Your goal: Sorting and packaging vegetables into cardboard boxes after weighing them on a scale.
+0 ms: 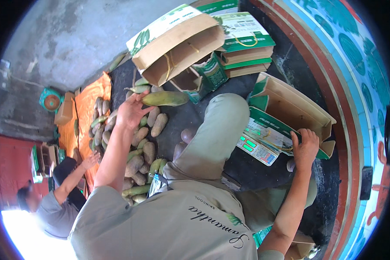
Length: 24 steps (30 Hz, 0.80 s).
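My left hand (131,112) is closed around one end of a long, smooth, green-yellow melon (165,99), held above the pile with its other end pointing right. Below it lie several oblong melons (149,152), some brownish, others green. My right hand (307,146) grips the near wall of an open green and white cardboard box (297,108), which is tilted with its opening facing up. Under the box's near left side a digital scale (259,149) shows lit green displays.
More open boxes (182,45) and stacked cartons (247,43) stand at the far side. An orange cloth (93,89) lies along the left, beside the melons. At the far left another person (65,203) reaches an arm toward the pile. A tiled wall (359,65) curves along the right.
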### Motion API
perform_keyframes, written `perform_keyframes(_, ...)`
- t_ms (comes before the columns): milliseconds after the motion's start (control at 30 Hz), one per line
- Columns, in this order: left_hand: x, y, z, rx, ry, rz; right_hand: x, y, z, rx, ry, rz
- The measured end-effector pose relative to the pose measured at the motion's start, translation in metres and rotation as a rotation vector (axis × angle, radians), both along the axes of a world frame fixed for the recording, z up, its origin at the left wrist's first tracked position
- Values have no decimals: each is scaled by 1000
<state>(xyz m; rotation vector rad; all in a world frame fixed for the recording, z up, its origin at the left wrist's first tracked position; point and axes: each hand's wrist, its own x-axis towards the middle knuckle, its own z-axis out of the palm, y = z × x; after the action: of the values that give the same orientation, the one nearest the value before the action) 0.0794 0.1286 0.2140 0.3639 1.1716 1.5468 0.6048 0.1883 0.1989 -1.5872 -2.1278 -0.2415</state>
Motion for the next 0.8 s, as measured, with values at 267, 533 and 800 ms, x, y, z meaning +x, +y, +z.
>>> perform_keyframes(267,71,2,121,368,101,-264,-1,3,-3,-1,34,32)
perform_keyframes(533,174,72,147,493,-34,-653,0,-1,-5,15,64,62)
perform_keyframes(800,308,134,76,116,67,-762,5,-1,-6,-25,9,70)
